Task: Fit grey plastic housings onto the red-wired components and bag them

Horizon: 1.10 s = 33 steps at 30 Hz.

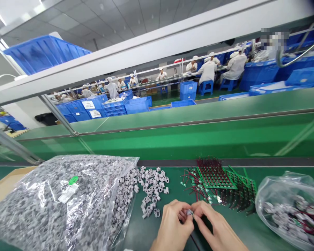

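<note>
My left hand (174, 225) and my right hand (216, 226) meet at the near edge of the green bench, fingers pinched together on one small grey plastic piece (189, 212) with a dark red wire trailing below it. Loose grey plastic pieces (153, 190) lie just beyond my left hand, spilling from a large clear bag (60, 202). Green circuit board panels with red wires (217, 179) lie beyond my right hand.
A second clear bag (293, 205) holding wired pieces sits at the right. A green conveyor belt (199, 136) runs across behind the bench. Blue crates (115, 106) are stacked beyond it, and several people in white sit at far tables.
</note>
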Available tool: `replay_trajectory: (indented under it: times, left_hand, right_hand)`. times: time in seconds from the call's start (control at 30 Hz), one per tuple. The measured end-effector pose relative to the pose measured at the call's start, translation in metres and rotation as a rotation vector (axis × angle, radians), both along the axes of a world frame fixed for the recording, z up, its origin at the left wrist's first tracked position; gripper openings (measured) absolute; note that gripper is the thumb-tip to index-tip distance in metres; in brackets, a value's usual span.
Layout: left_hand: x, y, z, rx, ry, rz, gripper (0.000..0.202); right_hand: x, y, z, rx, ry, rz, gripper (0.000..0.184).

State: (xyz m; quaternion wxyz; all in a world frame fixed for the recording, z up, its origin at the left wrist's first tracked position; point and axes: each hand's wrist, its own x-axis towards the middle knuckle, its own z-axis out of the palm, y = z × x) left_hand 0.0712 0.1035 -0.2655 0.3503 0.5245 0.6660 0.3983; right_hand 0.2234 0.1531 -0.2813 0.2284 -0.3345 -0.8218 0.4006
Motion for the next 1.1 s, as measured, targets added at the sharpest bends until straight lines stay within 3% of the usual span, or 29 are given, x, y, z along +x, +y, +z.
replay_trajectory:
  times: [0.13, 0.23, 0.33, 0.43, 0.57, 0.73, 0.83, 1.0, 1.1]
  left_hand:
    - [0.002, -0.01, -0.007, 0.04, 0.102, 0.0, 0.023]
    - [0.005, -0.02, -0.019, 0.102, 0.234, -0.023, 0.027]
    - [0.005, -0.028, -0.027, 0.081, 0.288, -0.094, 0.028]
    - [0.0, -0.033, -0.027, 0.046, 0.246, -0.16, 0.027]
    - [-0.014, -0.039, -0.019, 0.07, 0.197, -0.149, 0.026]
    - [-0.053, -0.047, 0.003, 0.012, 0.322, 0.004, 0.026]
    - [-0.068, -0.049, 0.01, -0.02, 0.476, 0.022, 0.032]
    - [-0.066, -0.045, -0.001, -0.031, 0.687, -0.034, 0.034]
    - [-0.062, -0.042, -0.005, -0.041, 0.783, -0.052, 0.034]
  right_hand:
    - [0.012, 0.022, 0.007, 0.035, -0.03, 0.055, 0.026]
    - [0.027, 0.053, 0.006, 0.178, -0.044, -0.098, 0.029]
    - [0.034, 0.075, -0.002, 0.274, -0.206, -0.199, 0.031]
    - [0.028, 0.078, -0.008, 0.292, -0.305, -0.199, 0.026]
    - [0.017, 0.072, -0.011, 0.306, -0.323, -0.159, 0.028]
    - [0.024, 0.077, -0.017, 0.229, -0.157, -0.175, 0.032]
    - [0.029, 0.083, -0.018, 0.18, -0.058, -0.202, 0.027]
    - [0.023, 0.081, -0.008, 0.214, 0.174, -0.204, 0.032]
    - [0.022, 0.077, -0.001, 0.067, 0.219, -0.265, 0.035]
